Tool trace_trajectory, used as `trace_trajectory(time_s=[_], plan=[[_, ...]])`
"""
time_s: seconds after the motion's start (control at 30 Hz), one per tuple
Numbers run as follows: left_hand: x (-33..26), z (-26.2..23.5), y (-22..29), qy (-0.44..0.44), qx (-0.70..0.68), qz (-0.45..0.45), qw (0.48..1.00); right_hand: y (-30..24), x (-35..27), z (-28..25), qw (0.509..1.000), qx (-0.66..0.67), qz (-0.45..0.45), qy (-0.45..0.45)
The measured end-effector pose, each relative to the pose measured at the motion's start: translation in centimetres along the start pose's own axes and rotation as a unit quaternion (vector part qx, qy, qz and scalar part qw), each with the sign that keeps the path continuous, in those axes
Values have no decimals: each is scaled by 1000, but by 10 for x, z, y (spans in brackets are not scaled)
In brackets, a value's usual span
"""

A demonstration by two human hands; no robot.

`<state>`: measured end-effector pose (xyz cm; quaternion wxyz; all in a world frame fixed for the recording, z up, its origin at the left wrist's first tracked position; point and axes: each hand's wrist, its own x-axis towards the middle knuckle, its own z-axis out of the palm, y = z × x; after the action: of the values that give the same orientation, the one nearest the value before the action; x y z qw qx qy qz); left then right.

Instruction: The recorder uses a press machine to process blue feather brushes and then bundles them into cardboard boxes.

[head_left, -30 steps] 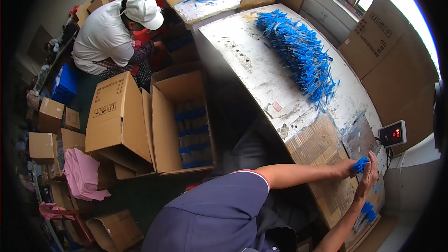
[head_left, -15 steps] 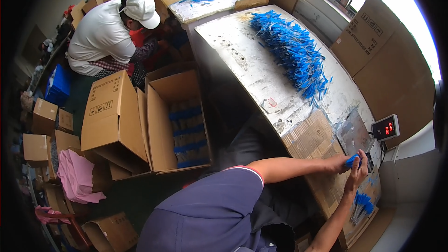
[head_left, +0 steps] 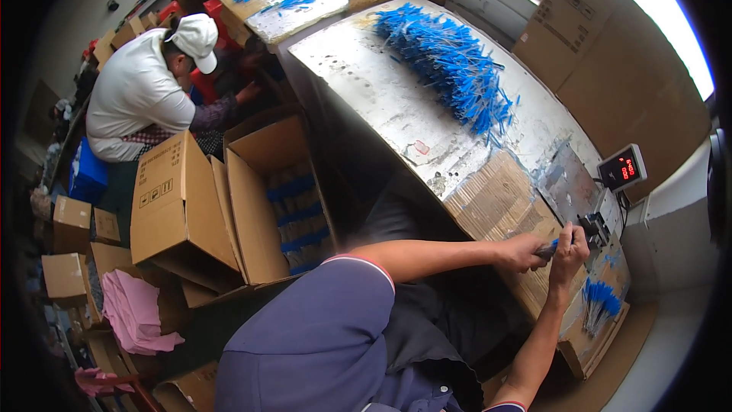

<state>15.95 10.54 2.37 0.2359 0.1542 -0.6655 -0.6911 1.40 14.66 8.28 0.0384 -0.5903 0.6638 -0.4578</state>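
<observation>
Both hands meet at the worktop's (head_left: 427, 118) near edge: left hand (head_left: 521, 252) fisted around a blue bundle (head_left: 550, 246), right hand (head_left: 570, 248) pinching its tip; binding it needs steady tension.

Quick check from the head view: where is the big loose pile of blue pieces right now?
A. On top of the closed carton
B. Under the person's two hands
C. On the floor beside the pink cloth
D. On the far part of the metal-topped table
D: the big pile of blue pieces lies on the far part of the metal-topped table, well away from the left hand and right hand.
</observation>
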Motion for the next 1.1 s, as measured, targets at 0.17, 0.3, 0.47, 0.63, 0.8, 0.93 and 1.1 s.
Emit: trace_trajectory(time_s=[0.17,0.3,0.47,0.63,0.8,0.93,1.1], plan=[[-48,-25,8,-20,-100,-148,984,-25,2,36,999,14,-26,-38],[-71,-36,19,-8,-132,-210,969,-30,0,52,984,128,27,-121],[-98,-45,22,74,-169,-245,952,-4,-4,44,937,300,178,-5],[-135,-79,50,218,34,-278,935,41,-29,51,936,270,226,27],[-168,-166,130,412,580,-44,701,43,-32,50,932,275,235,36],[-184,-215,152,561,691,45,453,45,-32,52,946,245,207,37],[-242,-277,52,238,758,-368,483,46,-26,61,950,251,183,16]])
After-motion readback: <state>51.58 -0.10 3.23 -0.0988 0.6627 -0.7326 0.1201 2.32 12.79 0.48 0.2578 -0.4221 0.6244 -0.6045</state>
